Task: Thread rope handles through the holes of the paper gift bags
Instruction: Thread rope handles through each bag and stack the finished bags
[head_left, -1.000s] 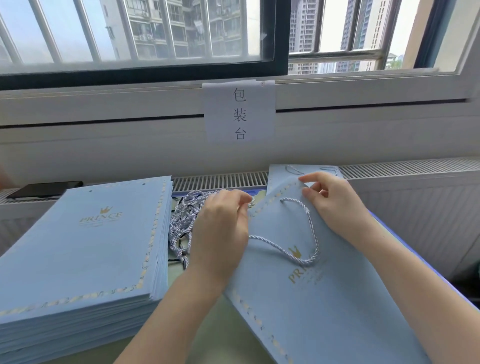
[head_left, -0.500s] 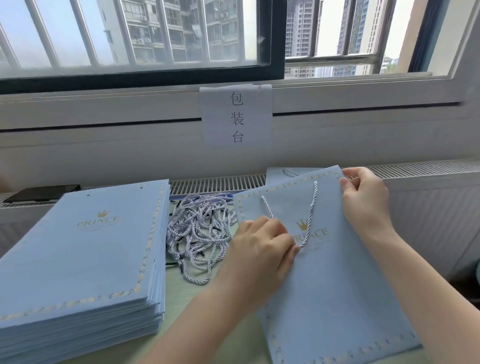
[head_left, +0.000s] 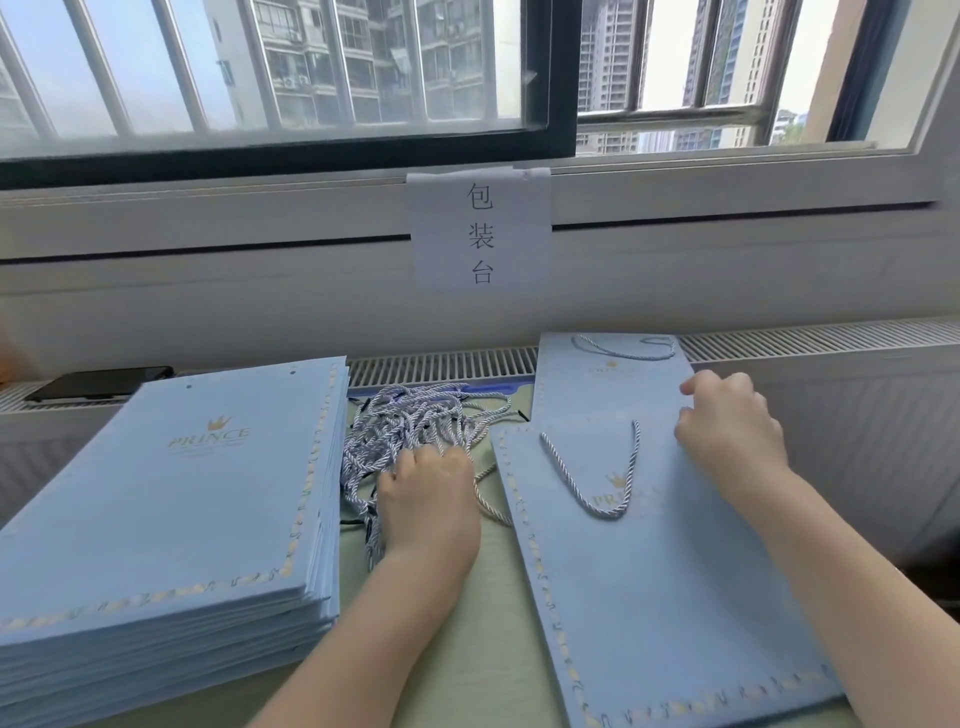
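A flat light-blue paper gift bag (head_left: 670, 587) lies on the table at the right, with a white twisted rope handle (head_left: 602, 499) looped across its front. My right hand (head_left: 730, 436) grips the bag's upper right edge. A pile of loose rope handles (head_left: 415, 421) lies in the middle. My left hand (head_left: 428, 501) rests in that pile with its fingers curled into the ropes. Behind the bag, another blue bag (head_left: 597, 384) with a rope handle leans toward the radiator.
A tall stack of flat blue bags (head_left: 176, 514) without handles fills the left of the pale green table (head_left: 467, 665). A black phone (head_left: 98, 382) lies on the radiator ledge at back left. A paper sign (head_left: 480, 234) hangs below the window.
The bag has been laid flat on the table at the right. My left hand left the bag and went left into the rope pile. My right hand stayed at the bag's top right edge.
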